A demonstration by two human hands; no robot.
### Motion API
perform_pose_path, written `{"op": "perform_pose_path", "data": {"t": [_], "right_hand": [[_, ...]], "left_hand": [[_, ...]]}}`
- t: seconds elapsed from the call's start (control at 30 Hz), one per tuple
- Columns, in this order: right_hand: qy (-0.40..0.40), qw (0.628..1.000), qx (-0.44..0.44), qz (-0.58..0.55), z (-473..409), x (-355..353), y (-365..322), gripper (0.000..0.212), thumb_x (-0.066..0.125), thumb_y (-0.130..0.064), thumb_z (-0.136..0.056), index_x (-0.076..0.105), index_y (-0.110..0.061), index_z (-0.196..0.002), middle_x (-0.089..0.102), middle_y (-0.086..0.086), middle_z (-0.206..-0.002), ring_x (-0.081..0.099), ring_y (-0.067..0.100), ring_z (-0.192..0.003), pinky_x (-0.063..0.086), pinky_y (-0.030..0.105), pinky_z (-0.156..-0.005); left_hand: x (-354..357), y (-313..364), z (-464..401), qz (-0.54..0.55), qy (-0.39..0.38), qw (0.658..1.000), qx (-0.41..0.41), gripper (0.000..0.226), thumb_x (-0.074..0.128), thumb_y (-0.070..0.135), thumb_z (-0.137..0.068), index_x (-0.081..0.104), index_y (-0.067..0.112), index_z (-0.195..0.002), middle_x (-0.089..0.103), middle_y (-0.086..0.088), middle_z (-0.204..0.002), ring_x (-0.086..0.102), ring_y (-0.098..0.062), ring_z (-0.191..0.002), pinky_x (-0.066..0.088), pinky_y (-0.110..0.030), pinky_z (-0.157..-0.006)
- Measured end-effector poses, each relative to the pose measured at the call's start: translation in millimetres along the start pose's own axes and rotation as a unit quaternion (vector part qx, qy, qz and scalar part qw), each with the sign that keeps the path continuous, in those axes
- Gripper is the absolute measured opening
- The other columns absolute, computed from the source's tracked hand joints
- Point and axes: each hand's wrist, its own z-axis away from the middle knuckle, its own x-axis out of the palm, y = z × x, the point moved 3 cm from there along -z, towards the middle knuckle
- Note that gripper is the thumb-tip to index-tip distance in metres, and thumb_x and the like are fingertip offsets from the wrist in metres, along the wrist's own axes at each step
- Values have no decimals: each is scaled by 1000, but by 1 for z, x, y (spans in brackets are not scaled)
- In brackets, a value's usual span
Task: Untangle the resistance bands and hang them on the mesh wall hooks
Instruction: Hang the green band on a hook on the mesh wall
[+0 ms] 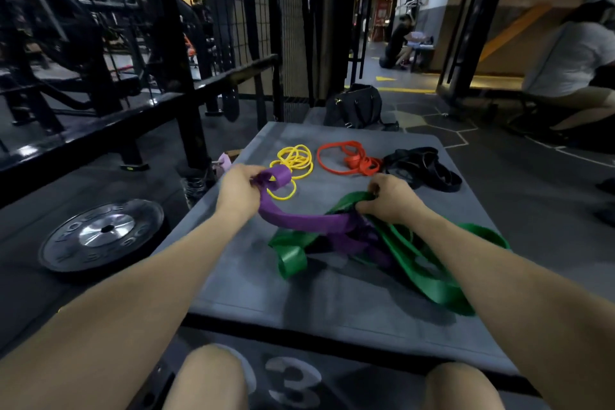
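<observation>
A wide purple band (299, 220) and a wide green band (429, 263) lie tangled together on the grey mat (266, 293). My left hand (238, 191) grips a looped end of the purple band, pulled up and to the left. My right hand (387, 198) grips a fold of the green band at the knot. Beyond them lie a yellow band (294, 161), a red band (349, 160) and a black band (422, 168), each in its own heap. The black mesh wall (293, 27) stands behind the mat.
A weight plate (103, 233) lies on the floor to the left, beside a black rack frame (173, 76). A black bag (356, 106) sits behind the mat. A person in a white shirt (572, 60) sits at right. My knees are at the bottom edge.
</observation>
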Motion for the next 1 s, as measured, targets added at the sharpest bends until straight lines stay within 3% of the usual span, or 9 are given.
{"op": "perform_pose_path", "data": {"t": [0.1,0.2,0.3,0.43,0.53,0.63,0.8,0.9,1.0], "right_hand": [[28,999,9,-35,-10,-10,-12,32,69,-29,-79,46,-12,-64,47,1,-64,44,16,-59,33,29,-50],[31,996,32,-84,-19,-15,-14,44,67,-25,-81,36,-19,-50,36,-4,-51,33,10,-48,24,23,-44],[6,993,59,-100,-29,-9,-9,45,68,-31,-79,36,-16,-51,37,0,-51,34,14,-47,26,26,-45],[-1,991,74,-110,-38,-3,-2,45,69,-37,-76,41,-14,-51,43,3,-53,40,18,-49,31,27,-50],[-33,985,70,-155,-39,-5,0,39,76,-30,-72,47,-14,-53,44,0,-54,41,15,-51,33,26,-51],[-76,982,52,-163,-40,-3,3,40,82,-28,-67,46,-14,-54,45,2,-57,39,15,-50,31,26,-50],[-90,974,51,-202,-36,-13,4,34,81,-21,-68,51,-12,-56,47,-1,-50,42,13,-43,33,20,-45],[-107,973,55,-197,-35,-20,2,47,84,-25,-63,40,-16,-50,39,0,-50,38,16,-44,32,25,-48],[-122,967,56,-216,-30,-24,0,46,85,-23,-63,41,-16,-55,45,-3,-46,44,14,-42,34,22,-46]], "left_hand": [[-15,4,-12,-6,27,1000,5,33,43,-13,-88,67,-3,-108,54,-3,-91,52,-13,-85,33,6,-66],[-23,-4,-22,-30,29,999,-27,37,43,-4,-90,67,10,-114,62,-8,-107,60,-25,-101,37,-12,-81],[-16,-3,-24,-39,-24,999,-14,39,43,-6,-87,69,13,-109,59,-4,-91,57,-22,-95,39,-21,-80],[11,5,-24,21,-163,986,2,16,61,0,-81,66,7,-95,66,-11,-89,62,-23,-84,47,-32,-77],[30,20,-18,60,-248,967,21,23,64,-2,-81,64,5,-103,64,-6,-90,59,-14,-81,48,-25,-77],[44,31,-12,78,-271,959,28,37,69,0,-79,59,2,-115,61,-11,-98,57,-19,-86,47,-22,-79],[70,40,13,-10,-385,920,65,28,68,6,-82,65,2,-110,67,-9,-92,56,5,-61,43,-12,-62],[85,44,21,-105,-341,932,70,30,67,28,-83,70,8,-105,70,-17,-93,63,-21,-79,39,-26,-64],[92,49,19,-111,-272,956,16,28,67,32,-82,72,6,-91,66,-20,-81,65,-35,-85,37,-28,-60]]}}
